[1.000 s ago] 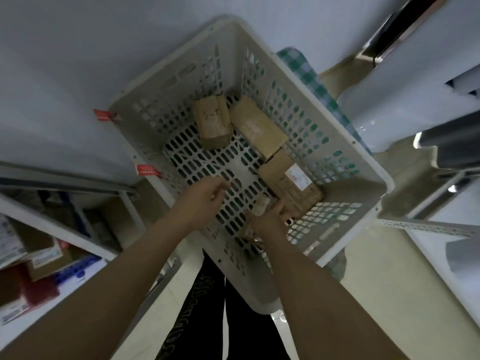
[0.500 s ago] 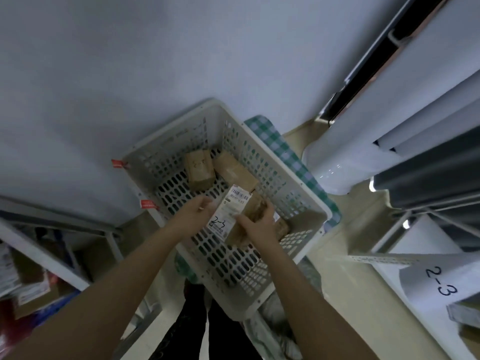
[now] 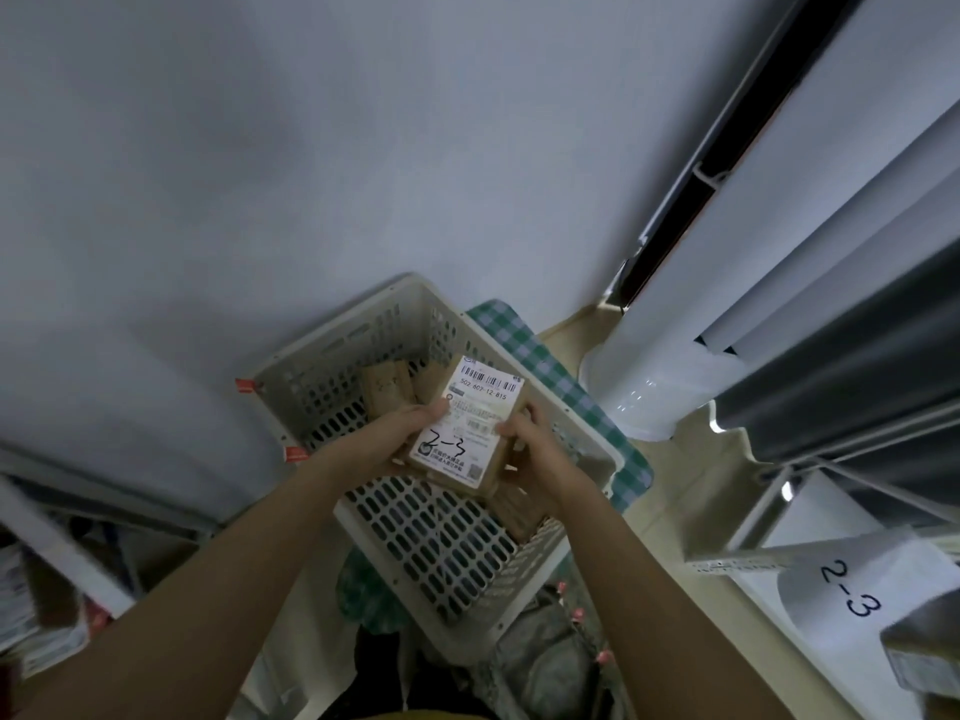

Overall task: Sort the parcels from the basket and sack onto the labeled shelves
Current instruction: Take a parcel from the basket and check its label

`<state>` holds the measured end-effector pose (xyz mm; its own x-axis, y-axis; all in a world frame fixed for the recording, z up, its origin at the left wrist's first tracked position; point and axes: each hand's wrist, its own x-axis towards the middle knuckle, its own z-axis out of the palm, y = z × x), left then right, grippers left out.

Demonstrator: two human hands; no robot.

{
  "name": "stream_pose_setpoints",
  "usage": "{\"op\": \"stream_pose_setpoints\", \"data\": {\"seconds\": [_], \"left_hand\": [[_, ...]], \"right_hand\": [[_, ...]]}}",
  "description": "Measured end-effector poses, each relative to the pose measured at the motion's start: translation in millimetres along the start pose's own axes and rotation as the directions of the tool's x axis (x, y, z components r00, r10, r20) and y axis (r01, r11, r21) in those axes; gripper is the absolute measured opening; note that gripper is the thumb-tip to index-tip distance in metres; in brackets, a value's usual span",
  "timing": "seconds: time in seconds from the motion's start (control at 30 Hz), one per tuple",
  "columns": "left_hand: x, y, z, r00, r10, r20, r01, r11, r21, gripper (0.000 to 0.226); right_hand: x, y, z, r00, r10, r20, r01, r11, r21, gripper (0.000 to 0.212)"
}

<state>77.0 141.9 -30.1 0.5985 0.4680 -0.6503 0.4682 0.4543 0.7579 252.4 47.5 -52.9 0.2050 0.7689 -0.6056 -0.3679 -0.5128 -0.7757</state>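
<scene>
I hold a small cardboard parcel (image 3: 470, 433) above the white perforated basket (image 3: 431, 532). Its white shipping label faces me, with "2-3" handwritten on it. My left hand (image 3: 400, 433) grips the parcel's left side, and my right hand (image 3: 535, 454) grips its right side. More brown parcels (image 3: 384, 392) lie in the basket beneath, partly hidden by the held one. A shelf at the right carries a paper tag reading "2-3" (image 3: 852, 589).
A green checked sack (image 3: 566, 402) lies behind and under the basket. A white round base (image 3: 649, 397) and grey curtains stand to the right. A shelf with parcels (image 3: 36, 605) sits at the lower left. The basket backs onto a plain wall.
I lifted the parcel out of the basket and turned its label toward me. Both hands now hold it higher, and my view has risen away from the basket.
</scene>
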Motion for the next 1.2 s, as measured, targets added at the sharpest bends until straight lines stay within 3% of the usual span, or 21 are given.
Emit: {"op": "stream_pose_setpoints", "data": {"seconds": [0.17,0.3,0.4,0.57,0.73,0.83,0.93,1.07,1.2], "left_hand": [[-5,1,2,1.0,0.029,-0.011,-0.03,0.999,-0.03,0.062],[-7,1,6,0.988,0.073,-0.135,-0.079,0.996,-0.037,0.058],[-12,0,10,0.976,0.106,-0.189,-0.113,0.993,-0.029,0.05],[-25,-4,19,0.968,0.112,-0.225,-0.124,0.991,-0.044,0.051],[-36,-21,25,0.955,0.135,-0.265,-0.13,0.991,0.035,0.057],[-42,-31,32,0.919,0.191,-0.345,-0.129,0.972,0.195,0.053],[-52,-39,39,0.883,0.204,-0.423,-0.107,0.964,0.242,0.044],[-59,-55,50,0.87,0.261,-0.418,-0.154,0.95,0.272,0.022],[-75,-85,75,0.895,0.273,-0.352,-0.165,0.937,0.307,0.016]], "right_hand": [[-6,1,-2,0.997,-0.056,0.045,0.053,0.996,0.075,0.079],[-8,2,-2,0.995,-0.092,0.027,0.089,0.992,0.092,0.081],[-15,2,-3,0.997,-0.073,0.013,0.073,0.997,0.023,0.064],[-31,10,-9,0.992,-0.001,0.127,0.008,0.998,-0.057,0.038],[-39,23,-8,0.994,0.004,0.112,0.008,0.995,-0.1,0.046],[-49,35,-8,0.998,-0.012,0.058,0.017,0.997,-0.079,0.045],[-66,53,-13,0.999,-0.027,-0.037,0.025,0.999,-0.042,0.047],[-96,83,-22,0.983,-0.051,-0.177,0.056,0.998,0.026,0.061],[-137,131,-22,0.934,-0.051,-0.352,0.105,0.985,0.137,0.074]]}}
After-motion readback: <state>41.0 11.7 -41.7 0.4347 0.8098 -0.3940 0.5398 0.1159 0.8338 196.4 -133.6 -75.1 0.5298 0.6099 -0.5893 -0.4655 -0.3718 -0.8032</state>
